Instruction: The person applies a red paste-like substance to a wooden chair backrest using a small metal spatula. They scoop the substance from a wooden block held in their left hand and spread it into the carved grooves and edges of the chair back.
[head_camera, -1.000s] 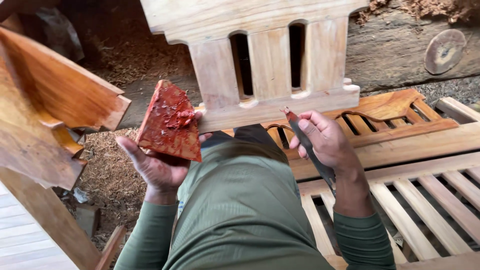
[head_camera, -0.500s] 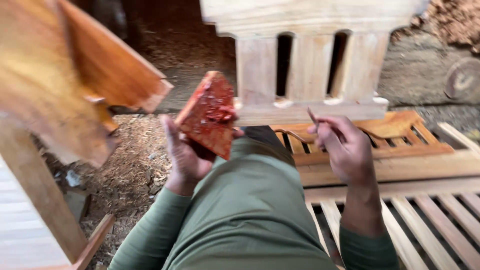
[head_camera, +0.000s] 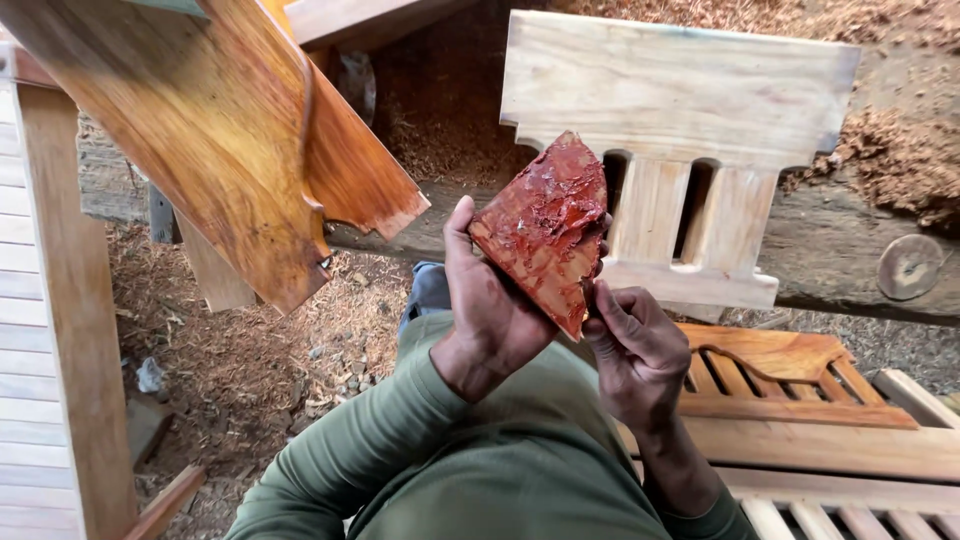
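Observation:
My left hand (head_camera: 490, 310) holds up a triangular piece of board (head_camera: 540, 225) smeared with glossy red paste, gripping it from behind and along its left edge. My right hand (head_camera: 635, 345) is curled just below the board's lower tip, fingers closed around a thin dark tool that is mostly hidden by the hand and the board. Both hands are in front of my chest, over my knee in green cloth. Right behind the board stands a pale unfinished wooden piece with upright slats (head_camera: 680, 100).
A varnished orange-brown wooden panel (head_camera: 230, 130) juts in from the upper left. A pale wooden frame (head_camera: 60, 300) runs down the left edge. At right lie a carved orange slatted piece (head_camera: 780, 375) and pale slatted panels (head_camera: 850, 450). Sawdust covers the ground (head_camera: 250, 350); a grey log (head_camera: 860, 260) lies behind.
My left hand has raised the red board and turned its face toward me. My right hand has come in from the right to the board's lower tip. My view has shifted left.

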